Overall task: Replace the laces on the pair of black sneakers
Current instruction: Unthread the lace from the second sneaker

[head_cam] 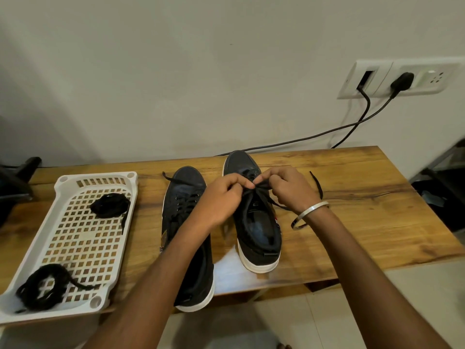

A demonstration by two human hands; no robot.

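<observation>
Over the right sneaker [254, 222], the left hand [221, 197] and right hand [289, 190] each pinch the lace [261, 185] with curled fingers, apparently tying it. The next move likely calls for drawing the knot tight. Both sneakers stand on the surface [364, 197]; the left sneaker [186, 197] appears already laced.

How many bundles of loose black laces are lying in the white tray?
2. One coiled black lace bundle lies at the far end of the white perforated plastic tray; the other bundle lies at its near left corner. None seems hidden.
</observation>
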